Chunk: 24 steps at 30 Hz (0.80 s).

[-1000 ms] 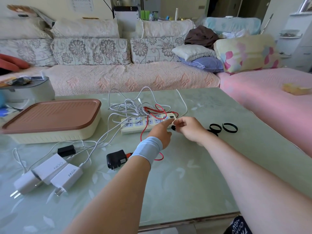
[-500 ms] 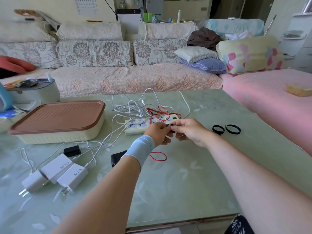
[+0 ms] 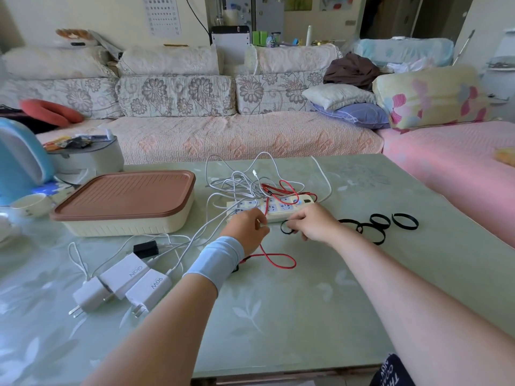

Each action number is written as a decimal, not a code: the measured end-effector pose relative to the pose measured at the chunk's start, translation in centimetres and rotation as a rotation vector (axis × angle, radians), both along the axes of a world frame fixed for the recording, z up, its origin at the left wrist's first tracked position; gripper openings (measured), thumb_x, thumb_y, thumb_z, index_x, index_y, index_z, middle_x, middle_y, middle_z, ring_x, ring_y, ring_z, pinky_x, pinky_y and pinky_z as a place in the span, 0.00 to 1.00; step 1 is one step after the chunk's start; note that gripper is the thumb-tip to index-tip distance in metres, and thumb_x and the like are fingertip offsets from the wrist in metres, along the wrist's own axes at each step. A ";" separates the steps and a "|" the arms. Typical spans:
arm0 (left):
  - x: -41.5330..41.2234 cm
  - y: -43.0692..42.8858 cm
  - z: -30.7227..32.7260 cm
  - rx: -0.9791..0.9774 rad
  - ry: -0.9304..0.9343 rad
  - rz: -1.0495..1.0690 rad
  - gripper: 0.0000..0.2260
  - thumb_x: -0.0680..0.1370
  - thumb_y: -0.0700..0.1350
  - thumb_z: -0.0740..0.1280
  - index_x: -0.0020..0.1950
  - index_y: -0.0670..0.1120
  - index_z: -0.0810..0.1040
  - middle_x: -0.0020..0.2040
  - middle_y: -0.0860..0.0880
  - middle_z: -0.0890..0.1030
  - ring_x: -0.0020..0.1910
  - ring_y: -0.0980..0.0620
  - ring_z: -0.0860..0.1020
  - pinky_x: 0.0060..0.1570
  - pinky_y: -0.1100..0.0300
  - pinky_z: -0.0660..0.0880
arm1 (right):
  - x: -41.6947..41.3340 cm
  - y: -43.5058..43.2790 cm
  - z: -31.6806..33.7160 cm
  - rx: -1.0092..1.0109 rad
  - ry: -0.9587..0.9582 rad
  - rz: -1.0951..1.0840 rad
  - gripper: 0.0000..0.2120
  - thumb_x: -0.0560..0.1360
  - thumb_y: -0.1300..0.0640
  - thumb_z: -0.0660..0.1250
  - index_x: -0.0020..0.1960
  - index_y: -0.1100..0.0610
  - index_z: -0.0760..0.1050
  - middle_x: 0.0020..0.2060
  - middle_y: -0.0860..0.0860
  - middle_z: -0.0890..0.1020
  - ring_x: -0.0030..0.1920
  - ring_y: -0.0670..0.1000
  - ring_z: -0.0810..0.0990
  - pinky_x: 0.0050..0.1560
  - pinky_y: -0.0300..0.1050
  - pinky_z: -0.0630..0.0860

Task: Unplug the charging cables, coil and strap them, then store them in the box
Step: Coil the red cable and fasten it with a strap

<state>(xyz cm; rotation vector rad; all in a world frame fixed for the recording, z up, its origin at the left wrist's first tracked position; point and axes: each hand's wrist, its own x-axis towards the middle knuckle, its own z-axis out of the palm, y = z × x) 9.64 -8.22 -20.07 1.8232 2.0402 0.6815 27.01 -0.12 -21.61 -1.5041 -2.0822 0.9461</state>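
A white power strip (image 3: 281, 208) lies mid-table under a tangle of white cables (image 3: 237, 185) and a red cable (image 3: 276, 260). My left hand (image 3: 248, 229), with a pale blue wristband, pinches the red cable just in front of the strip. My right hand (image 3: 312, 222) holds a black strap loop (image 3: 287, 227) beside it. Several more black straps (image 3: 390, 222) lie to the right. Three white chargers (image 3: 122, 282) and a small black plug (image 3: 145, 248) rest at the left front. The cream box with a brown lid (image 3: 125, 201) stands closed at the left.
A blue kettle (image 3: 19, 162), a cup (image 3: 30, 204) and a grey round container (image 3: 86, 157) crowd the table's left edge. A sofa (image 3: 223, 135) runs along the far side and a pink bed (image 3: 459, 162) along the right. Bare green glass tabletop (image 3: 292, 316) lies in front.
My hands have drawn back a little from the power strip. The right hand now holds a black strap loop in plain sight, and the red cable trails further toward me.
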 end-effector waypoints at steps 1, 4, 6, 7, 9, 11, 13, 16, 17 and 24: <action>-0.6 -0.1 0.0 0.004 0.032 -0.009 0.06 0.77 0.47 0.66 0.53 0.49 0.77 0.46 0.51 0.76 0.42 0.51 0.74 0.42 0.61 0.71 | 0.3 0.1 -0.1 0.036 -0.071 -0.011 0.06 0.76 0.54 0.70 0.43 0.55 0.83 0.37 0.49 0.83 0.29 0.48 0.76 0.31 0.38 0.69; -1.8 -0.6 -0.1 -0.080 0.118 -0.038 0.08 0.76 0.49 0.68 0.53 0.50 0.76 0.51 0.51 0.77 0.47 0.50 0.75 0.49 0.59 0.74 | 0.6 0.1 -0.3 0.153 -0.166 -0.050 0.12 0.76 0.55 0.69 0.49 0.65 0.81 0.43 0.58 0.84 0.44 0.59 0.81 0.46 0.46 0.77; -2.3 -1.1 -0.4 -0.198 0.163 -0.072 0.10 0.75 0.50 0.69 0.55 0.50 0.76 0.53 0.52 0.79 0.49 0.50 0.76 0.53 0.59 0.74 | 0.0 -0.7 0.6 0.233 -0.165 -0.048 0.09 0.76 0.59 0.65 0.49 0.62 0.81 0.46 0.58 0.84 0.49 0.59 0.81 0.52 0.50 0.78; -2.4 -1.5 -0.4 -0.254 0.171 -0.085 0.11 0.75 0.50 0.69 0.56 0.51 0.76 0.52 0.52 0.79 0.49 0.51 0.76 0.54 0.59 0.74 | -0.6 -1.1 0.9 0.271 -0.166 -0.022 0.09 0.76 0.60 0.63 0.46 0.60 0.81 0.43 0.56 0.83 0.48 0.58 0.80 0.50 0.50 0.78; -2.8 -2.4 -0.3 -0.315 0.178 -0.116 0.10 0.75 0.48 0.69 0.56 0.51 0.78 0.49 0.54 0.78 0.47 0.52 0.75 0.54 0.61 0.73 | -2.2 -2.4 1.4 0.305 -0.214 0.029 0.12 0.75 0.58 0.61 0.35 0.58 0.75 0.32 0.54 0.79 0.39 0.57 0.77 0.39 0.47 0.74; -3.3 -3.4 0.1 -0.358 0.162 -0.177 0.08 0.74 0.46 0.70 0.52 0.51 0.82 0.45 0.55 0.79 0.45 0.54 0.76 0.53 0.63 0.74 | -4.1 -3.9 1.7 0.252 -0.229 0.053 0.19 0.76 0.50 0.63 0.29 0.57 0.68 0.26 0.53 0.74 0.33 0.55 0.72 0.33 0.46 0.67; -3.6 -4.4 0.4 -0.415 0.143 -0.225 0.07 0.74 0.46 0.69 0.51 0.52 0.82 0.43 0.56 0.79 0.45 0.54 0.77 0.54 0.63 0.74 | -5.8 -4.8 1.6 0.091 -0.148 0.020 0.20 0.75 0.44 0.65 0.33 0.59 0.76 0.30 0.54 0.81 0.29 0.52 0.75 0.34 0.45 0.71; -4.3 -5.2 0.6 -0.368 0.120 -0.181 0.08 0.76 0.46 0.66 0.54 0.53 0.81 0.49 0.54 0.82 0.48 0.52 0.79 0.57 0.60 0.74 | -7.4 -5.8 1.3 -0.262 0.102 -0.059 0.07 0.73 0.58 0.69 0.41 0.61 0.79 0.38 0.56 0.84 0.25 0.49 0.74 0.25 0.36 0.64; -4.5 -5.3 0.6 -0.334 0.097 -0.141 0.09 0.77 0.46 0.65 0.55 0.52 0.81 0.51 0.53 0.83 0.49 0.51 0.80 0.57 0.59 0.75 | -7.7 -6.1 1.2 -0.339 0.174 -0.069 0.04 0.73 0.62 0.69 0.41 0.62 0.79 0.40 0.58 0.84 0.25 0.49 0.72 0.23 0.35 0.60; -4.4 -4.2 1.8 -0.070 -0.639 0.120 0.10 0.81 0.44 0.60 0.60 0.44 0.76 0.51 0.45 0.83 0.49 0.44 0.82 0.54 0.49 0.79 | -7.2 -9.4 3.5 -0.241 0.070 0.336 0.04 0.73 0.65 0.71 0.46 0.60 0.83 0.38 0.48 0.85 0.23 0.46 0.73 0.27 0.36 0.67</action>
